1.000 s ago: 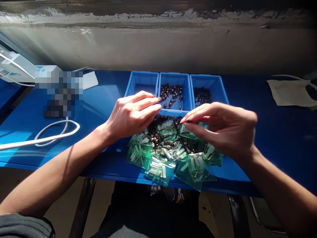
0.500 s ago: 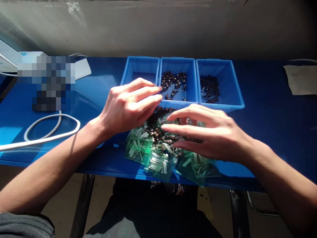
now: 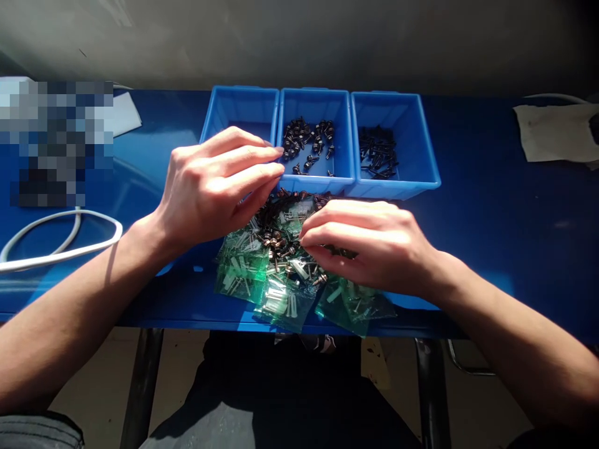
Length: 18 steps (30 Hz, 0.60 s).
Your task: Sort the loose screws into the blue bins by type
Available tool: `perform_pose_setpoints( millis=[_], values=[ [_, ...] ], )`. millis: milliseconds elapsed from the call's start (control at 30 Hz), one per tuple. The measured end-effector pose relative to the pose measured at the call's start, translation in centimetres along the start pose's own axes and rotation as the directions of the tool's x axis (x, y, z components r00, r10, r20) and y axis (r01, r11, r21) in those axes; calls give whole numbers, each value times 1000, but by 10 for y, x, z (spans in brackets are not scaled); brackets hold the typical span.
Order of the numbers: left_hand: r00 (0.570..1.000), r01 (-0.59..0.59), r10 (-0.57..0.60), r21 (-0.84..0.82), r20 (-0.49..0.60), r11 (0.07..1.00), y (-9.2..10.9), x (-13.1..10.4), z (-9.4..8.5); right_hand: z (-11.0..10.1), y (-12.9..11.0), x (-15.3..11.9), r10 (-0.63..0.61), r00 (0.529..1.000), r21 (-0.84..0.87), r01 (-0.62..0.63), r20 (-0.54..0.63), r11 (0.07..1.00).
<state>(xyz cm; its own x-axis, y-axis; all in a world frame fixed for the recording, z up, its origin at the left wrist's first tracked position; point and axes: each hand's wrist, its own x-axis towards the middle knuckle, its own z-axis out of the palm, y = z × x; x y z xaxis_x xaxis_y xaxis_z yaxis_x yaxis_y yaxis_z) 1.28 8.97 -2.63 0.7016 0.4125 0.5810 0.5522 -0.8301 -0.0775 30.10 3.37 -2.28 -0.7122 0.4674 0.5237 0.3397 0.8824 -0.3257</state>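
Note:
My left hand (image 3: 215,187) hovers at the front of the left blue bin (image 3: 243,103), fingers stretched out and thumb below; nothing shows in it. Over the pile, my right hand (image 3: 374,243) has its thumb and fingertips pinched together, and whatever lies between them is too small to make out. Beneath both hands is a heap of loose screws (image 3: 274,240) mixed with small green plastic bags (image 3: 241,274) containing white wall plugs and screws. Dark screws with washers (image 3: 299,134) lie in the middle bin (image 3: 318,183). The right bin (image 3: 397,187) contains thin black screws (image 3: 377,149).
A white cable (image 3: 60,254) loops over the blue table (image 3: 491,237) at left, near a blurred-out object (image 3: 60,143) and a white sheet (image 3: 122,114). Brownish paper (image 3: 552,134) lies at far right. A grey wall (image 3: 304,43) rises behind the bins.
My right hand's fingers have closed from apart into a pinch over the pile. My left hand keeps its pose. The whole view has shifted, so the bins appear further left and higher.

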Motion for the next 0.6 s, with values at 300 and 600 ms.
perform_pose_setpoints(
  millis=[300,600],
  values=[
    [1000,7,-7,12,28,1000,0,1,1,-12,7,10,503,799,487,-313,-330,815],
    [994,101,-97,-66,58,993,2,3,4,-18,18,-3,-18,1000,-156,19,9,988]
  ],
)
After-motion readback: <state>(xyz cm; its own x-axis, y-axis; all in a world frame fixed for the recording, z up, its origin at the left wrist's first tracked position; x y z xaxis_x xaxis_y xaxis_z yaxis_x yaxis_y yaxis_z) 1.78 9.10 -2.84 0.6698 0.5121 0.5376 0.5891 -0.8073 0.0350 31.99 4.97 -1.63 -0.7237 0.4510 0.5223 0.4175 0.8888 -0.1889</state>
